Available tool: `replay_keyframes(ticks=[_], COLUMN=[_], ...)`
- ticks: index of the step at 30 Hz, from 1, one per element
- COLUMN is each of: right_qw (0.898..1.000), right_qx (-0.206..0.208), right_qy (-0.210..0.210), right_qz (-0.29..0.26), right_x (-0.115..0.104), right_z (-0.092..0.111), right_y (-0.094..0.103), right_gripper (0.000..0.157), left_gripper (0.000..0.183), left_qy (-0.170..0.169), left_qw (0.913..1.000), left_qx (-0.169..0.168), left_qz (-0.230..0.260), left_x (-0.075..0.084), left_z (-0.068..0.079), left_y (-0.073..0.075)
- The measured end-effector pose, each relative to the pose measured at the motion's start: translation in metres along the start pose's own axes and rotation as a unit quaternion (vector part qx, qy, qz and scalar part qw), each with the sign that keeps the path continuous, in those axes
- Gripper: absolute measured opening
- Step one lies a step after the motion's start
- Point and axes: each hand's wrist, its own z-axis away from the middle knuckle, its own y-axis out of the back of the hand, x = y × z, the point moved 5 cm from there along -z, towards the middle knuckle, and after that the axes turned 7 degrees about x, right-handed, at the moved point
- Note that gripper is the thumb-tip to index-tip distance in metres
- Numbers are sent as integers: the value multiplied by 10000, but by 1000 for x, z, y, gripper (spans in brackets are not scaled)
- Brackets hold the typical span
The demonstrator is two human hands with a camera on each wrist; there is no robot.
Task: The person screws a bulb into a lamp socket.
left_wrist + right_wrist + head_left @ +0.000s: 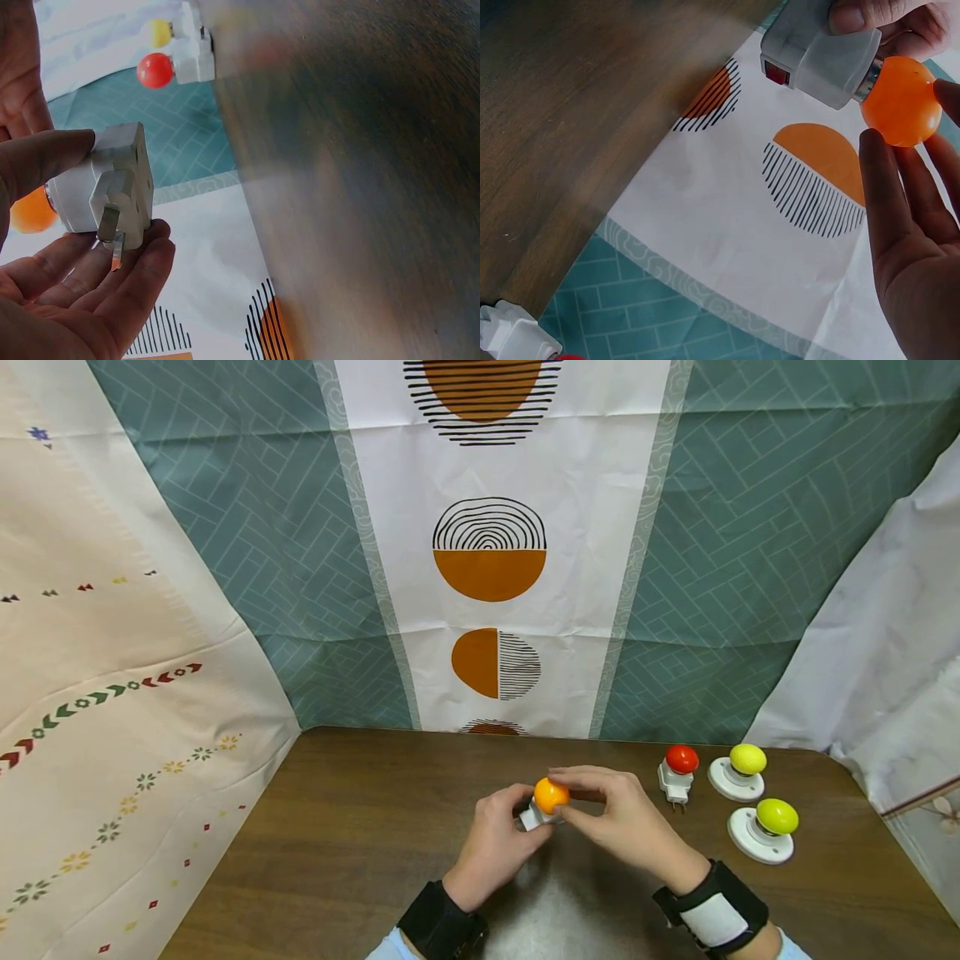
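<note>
In the head view my left hand (491, 839) grips a white plug-in lamp socket (532, 817) over the middle of the table. Two metal prongs (109, 223) stick out of its back in the left wrist view. A red switch (777, 73) shows on its side in the right wrist view. An orange bulb (901, 101) sits at the socket's mouth, part of its metal base showing between glass and socket. The fingertips and thumb of my right hand (626, 814) pinch this bulb from the right.
To the right, a red bulb (682, 759) sits in another white plug-in socket (675, 785). Beside it are two yellow-green bulbs, one behind (747, 759) and one nearer (777, 816), in round white holders. A patterned cloth (487, 468) hangs behind the wooden table (337, 843).
</note>
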Motion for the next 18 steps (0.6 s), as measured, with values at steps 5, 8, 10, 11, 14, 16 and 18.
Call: replay_keyframes(ticks=[5,8,10,11,14,16,18], right_qw=[9998,9993,9988,9987,9987,9988,9983], right_qx=[168,309,399,430,425,285,85], right_qy=[76,30,-18,-23,101,244,400], right_qz=[89,208,272,284,276,298,417], right_x=[4,4,4,4,3,3,2], right_z=[2,2,2,2,2,2,1], right_y=[0,1,1,2,1,0,-2], right_gripper=[37,38,39,40,46,50,52], left_gripper=[31,31,30,30,29,29,30], left_qy=[-17,-78,-120,-134,-128,-98,-84], left_qw=[10000,9999,9999,9999,9999,9999,9999], left_qx=[22,52,64,66,68,66,83], left_qz=[53,52,58,62,83,88,64], left_x=[0,1,1,1,1,1,1], left_z=[1,1,1,1,1,0,0], left_y=[0,0,0,0,0,0,1])
